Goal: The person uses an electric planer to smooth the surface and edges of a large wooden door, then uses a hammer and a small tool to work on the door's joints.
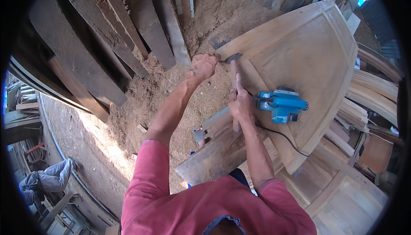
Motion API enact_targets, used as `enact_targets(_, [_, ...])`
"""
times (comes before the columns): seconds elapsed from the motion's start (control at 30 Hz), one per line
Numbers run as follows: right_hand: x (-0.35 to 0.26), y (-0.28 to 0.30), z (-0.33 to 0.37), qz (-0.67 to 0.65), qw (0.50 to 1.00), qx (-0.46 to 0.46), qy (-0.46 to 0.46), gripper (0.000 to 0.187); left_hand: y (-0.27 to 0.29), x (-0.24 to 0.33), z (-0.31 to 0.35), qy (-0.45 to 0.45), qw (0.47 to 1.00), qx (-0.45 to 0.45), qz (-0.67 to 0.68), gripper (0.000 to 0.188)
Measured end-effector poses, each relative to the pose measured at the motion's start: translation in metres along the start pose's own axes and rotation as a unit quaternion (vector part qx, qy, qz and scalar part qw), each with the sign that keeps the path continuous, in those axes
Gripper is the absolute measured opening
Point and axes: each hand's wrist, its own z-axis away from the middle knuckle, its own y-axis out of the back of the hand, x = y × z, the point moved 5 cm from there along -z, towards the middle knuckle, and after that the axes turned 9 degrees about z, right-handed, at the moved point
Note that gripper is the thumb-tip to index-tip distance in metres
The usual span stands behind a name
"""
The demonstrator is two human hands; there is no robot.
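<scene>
My right hand [240, 102] is closed around the pale wooden handle of a hammer [234, 69], whose dark, curved metal head points up and away. To its left my left hand [204, 66] is closed in a fist beside the narrow end of a wooden panel [308, 51]. A small dark piece shows between that fist and the hammer head; what the fingers grip is hidden. On the panel, right of my right hand, rests a blue electric planer [281, 104], its black cord trailing down across the wood.
Wood shavings [167, 89] cover the ground. Dark planks [72, 42] lean at the upper left. A loose board [209, 162] lies close to my body. Curved timbers [372, 93] are stacked at right, above another panelled piece [351, 200]. Crumpled grey cloth [53, 177] lies far left.
</scene>
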Motion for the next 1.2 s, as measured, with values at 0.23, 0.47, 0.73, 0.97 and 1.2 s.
enact_targets(0.23, [-0.010, 0.042, 0.063, -0.297, 0.955, -0.003, -0.007, 0.066, 0.009, -0.068, 0.004, 0.109, 0.887, 0.272, 0.356, 0.023])
enact_targets(0.47, [0.014, 0.053, 0.103, -0.298, 0.954, -0.004, -0.008, 0.065, -0.069, -0.030, 0.000, 0.345, 0.629, 0.189, 0.671, 0.039])
enact_targets(0.73, [0.025, 0.053, 0.112, -0.294, 0.956, -0.009, -0.015, 0.066, -0.069, -0.019, -0.002, 0.284, 0.875, 0.196, 0.339, 0.044])
enact_targets(0.97, [0.027, 0.043, 0.108, -0.297, 0.954, -0.021, -0.017, 0.065, -0.025, -0.025, -0.005, 0.119, 0.892, 0.174, 0.399, 0.025])
enact_targets(1.2, [0.011, 0.057, 0.099, -0.325, 0.945, 0.005, 0.011, 0.064, 0.007, -0.005, -0.036, -0.018, 0.870, 0.160, 0.465, 0.010])
